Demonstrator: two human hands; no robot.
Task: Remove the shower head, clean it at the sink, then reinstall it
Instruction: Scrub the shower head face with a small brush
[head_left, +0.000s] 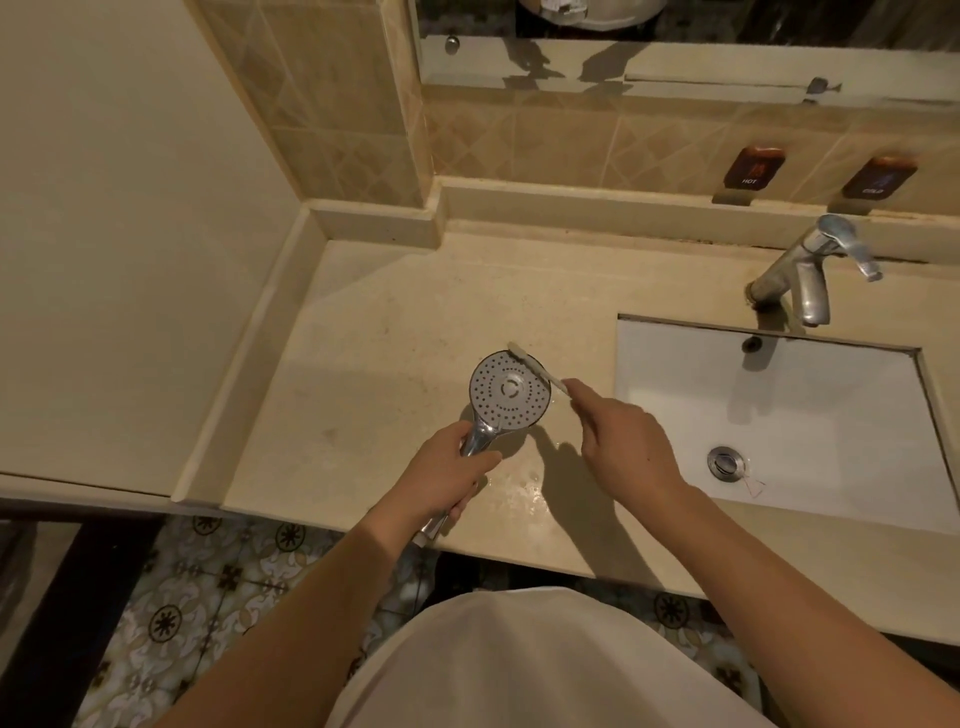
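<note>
The round chrome shower head (509, 391) with its grey perforated face turned up sits above the beige stone counter (374, 332), left of the white rectangular sink (810, 395). The left hand (447, 475) wraps its handle at the counter's front edge. The right hand (623, 441) pinches a thin white toothbrush (535, 366), bristles on the head's far rim. Bare counter stretches leftward to the raised lip.

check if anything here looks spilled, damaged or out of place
A wet patch glistens on the countertop just below the shower head, outside the sink basin. A thin thread-like strand lies in the basin beside the drain. Nothing looks broken.
</note>
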